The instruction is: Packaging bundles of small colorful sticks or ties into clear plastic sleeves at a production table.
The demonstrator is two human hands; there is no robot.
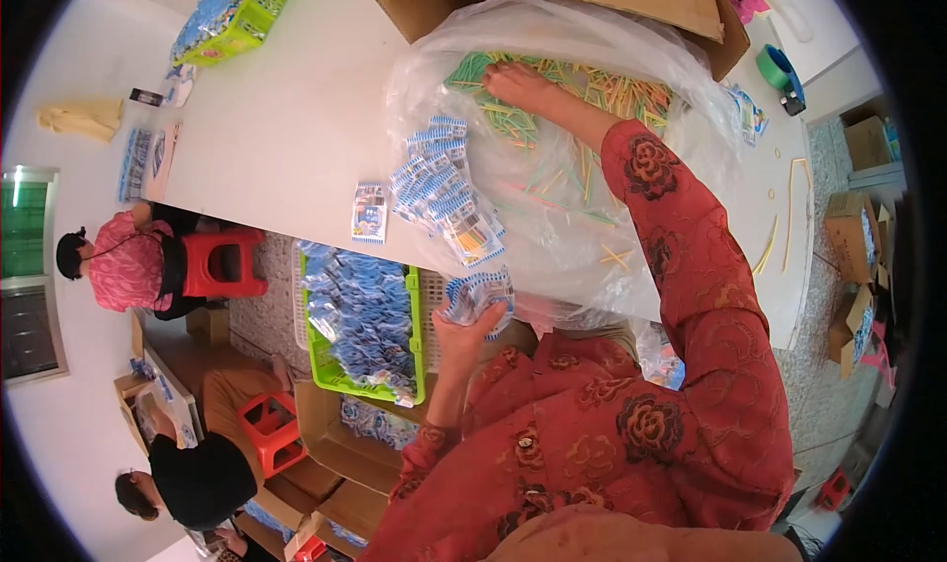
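Left hand [467,323]: gripped a fan of blue-and-white plastic packets [480,293] at the white desk's [296,118] near edge; a loosened thumb could have dropped some.
Right hand [517,84]: bunched over thin green-and-yellow sticks [626,93], far left on the clear plastic sheet [562,246]; pinch could not be told.
Tangle: crossed sticks might have dragged extras out.

**Right arm [681,231] stretched ahead, left hand [464,333] near the torso [582,414]**

The right arm slants forward and leftward, elbow bent, its forearm [584,118] bare toward the wrist. The right hand [518,85] faces palm-down, fingers bent downward, their tips hidden. The left forearm [449,384] points forward beside the torso, bare at the wrist; the left hand is curled in a grip, thumb [490,317] on its right side, the other fingers partly hidden.
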